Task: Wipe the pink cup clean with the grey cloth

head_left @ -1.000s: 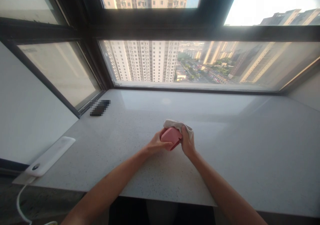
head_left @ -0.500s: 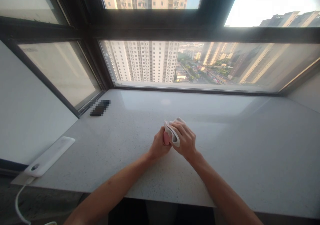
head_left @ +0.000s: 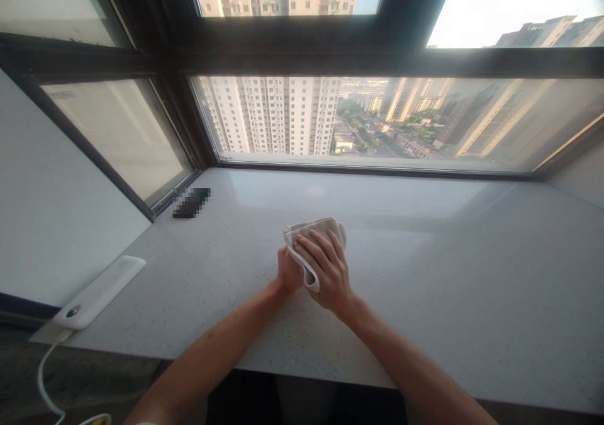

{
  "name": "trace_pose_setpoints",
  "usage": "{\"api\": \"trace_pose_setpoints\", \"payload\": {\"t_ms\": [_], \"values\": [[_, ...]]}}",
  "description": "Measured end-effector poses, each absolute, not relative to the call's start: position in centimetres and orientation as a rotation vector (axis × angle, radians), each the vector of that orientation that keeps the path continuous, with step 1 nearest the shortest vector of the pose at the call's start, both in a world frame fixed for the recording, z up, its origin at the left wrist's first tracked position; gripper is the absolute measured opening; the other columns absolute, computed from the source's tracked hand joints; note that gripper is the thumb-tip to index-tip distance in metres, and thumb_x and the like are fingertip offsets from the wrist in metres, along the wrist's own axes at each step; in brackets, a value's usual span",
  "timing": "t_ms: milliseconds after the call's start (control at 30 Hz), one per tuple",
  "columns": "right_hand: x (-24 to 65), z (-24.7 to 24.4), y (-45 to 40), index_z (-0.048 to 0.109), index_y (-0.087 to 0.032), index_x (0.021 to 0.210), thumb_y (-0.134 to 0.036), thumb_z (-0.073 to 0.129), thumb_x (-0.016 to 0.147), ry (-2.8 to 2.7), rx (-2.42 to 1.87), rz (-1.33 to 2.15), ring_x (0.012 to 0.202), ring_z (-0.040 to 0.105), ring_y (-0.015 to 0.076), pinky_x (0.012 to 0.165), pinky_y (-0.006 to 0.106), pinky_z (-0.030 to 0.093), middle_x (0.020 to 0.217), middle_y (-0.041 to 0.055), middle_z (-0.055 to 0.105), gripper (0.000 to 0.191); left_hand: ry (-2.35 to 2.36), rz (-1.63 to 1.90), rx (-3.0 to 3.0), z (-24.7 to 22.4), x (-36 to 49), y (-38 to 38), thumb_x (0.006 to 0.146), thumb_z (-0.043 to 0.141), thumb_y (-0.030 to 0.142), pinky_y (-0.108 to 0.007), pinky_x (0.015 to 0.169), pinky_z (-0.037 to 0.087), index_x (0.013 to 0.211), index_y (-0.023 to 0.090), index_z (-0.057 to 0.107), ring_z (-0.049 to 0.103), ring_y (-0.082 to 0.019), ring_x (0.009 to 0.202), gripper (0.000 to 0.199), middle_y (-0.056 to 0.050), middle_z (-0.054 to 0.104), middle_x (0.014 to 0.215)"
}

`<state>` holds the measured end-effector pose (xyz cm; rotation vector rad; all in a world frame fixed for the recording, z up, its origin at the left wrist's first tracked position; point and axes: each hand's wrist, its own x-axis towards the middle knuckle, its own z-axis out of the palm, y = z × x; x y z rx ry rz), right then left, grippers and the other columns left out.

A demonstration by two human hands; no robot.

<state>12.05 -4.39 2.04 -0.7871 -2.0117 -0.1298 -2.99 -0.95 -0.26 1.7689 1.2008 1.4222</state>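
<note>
I see my right hand (head_left: 326, 267) spread over the folded cloth (head_left: 315, 231), pressing it against my left hand (head_left: 289, 269) above the tabletop (head_left: 425, 299); I can't tell what the left grip clasps beneath.

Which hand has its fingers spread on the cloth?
The right hand, lying across the grey cloth; the left hand is partly hidden by it.

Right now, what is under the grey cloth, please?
Part of the left hand shows below the cloth, at its left side; the fingers are covered. Anything further underneath is hidden by the cloth and the right hand, so I cannot tell.
</note>
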Motion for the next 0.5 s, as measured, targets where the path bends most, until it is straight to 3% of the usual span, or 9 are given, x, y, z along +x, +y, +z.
{"api": "trace_pose_setpoints", "payload": {"t_ms": [33, 167, 200, 333, 367, 500], "values": [[11.9, 2.1, -4.4, 0.045, -0.035, 0.170, -0.030, 0.055, 0.107, -2.017, -0.780, -0.135, 0.158, 0.050, 0.0390, 0.134, 0.073, 0.032, 0.162, 0.0076, 0.063, 0.064, 1.219, 1.440, 1.782, -0.3, -3.0, -0.9, 0.075, 0.080, 0.029, -0.039, 0.071, 0.055, 0.094, 0.024, 0.069, 0.068, -0.026, 0.074, 0.022, -0.006, 0.075, 0.081], [11.4, 2.0, -4.5, 0.043, -0.033, 0.170, -0.026, 0.044, 0.111, -1.746, -0.922, -0.014, 0.156, 0.053, 0.0340, 0.126, 0.064, 0.050, 0.164, 0.0108, 0.061, 0.060, 1.319, 1.499, 1.837, -0.5, -2.9, -1.1, 0.077, 0.079, 0.031, -0.035, 0.072, 0.055, 0.099, 0.023, 0.068, 0.066, -0.022, 0.072, 0.026, -0.003, 0.075, 0.083], [11.2, 2.0, -4.7, 0.043, -0.032, 0.171, -0.026, 0.044, 0.111, -1.741, -0.935, -0.025, 0.158, 0.051, 0.0352, 0.127, 0.066, 0.048, 0.164, 0.0114, 0.060, 0.060, 1.323, 1.490, 1.842, -0.6, -2.9, -1.1, 0.079, 0.079, 0.033, -0.035, 0.072, 0.055, 0.097, 0.023, 0.068, 0.065, -0.021, 0.071, 0.023, -0.003, 0.074, 0.082], [10.7, 1.8, -5.2, 0.045, -0.034, 0.170, -0.033, 0.055, 0.107, -1.985, -0.824, -0.152, 0.161, 0.045, 0.0405, 0.136, 0.077, 0.023, 0.163, 0.0077, 0.063, 0.064, 1.328, 1.476, 1.832, -0.8, -2.9, -1.2, 0.085, 0.078, 0.040, -0.041, 0.074, 0.058, 0.095, 0.024, 0.070, 0.070, -0.026, 0.074, 0.021, -0.007, 0.075, 0.082], [10.6, 1.8, -5.1, 0.047, -0.034, 0.169, -0.033, 0.054, 0.108, -1.961, -0.826, -0.128, 0.160, 0.047, 0.0392, 0.136, 0.075, 0.025, 0.161, 0.0073, 0.064, 0.062, 1.336, 1.491, 1.824, -0.8, -3.0, -1.2, 0.083, 0.079, 0.039, -0.041, 0.075, 0.058, 0.098, 0.024, 0.070, 0.070, -0.027, 0.075, 0.022, -0.007, 0.075, 0.083], [10.4, 1.8, -4.2, 0.057, -0.027, 0.161, -0.035, 0.033, 0.116, -1.513, -1.042, 0.136, 0.144, 0.064, 0.0332, 0.118, 0.058, 0.057, 0.150, 0.0122, 0.072, 0.052, 1.355, 1.546, 1.859, -0.4, -3.2, -1.3, 0.070, 0.077, 0.022, -0.034, 0.075, 0.058, 0.103, 0.023, 0.069, 0.070, -0.023, 0.076, 0.033, -0.003, 0.076, 0.086]]}}
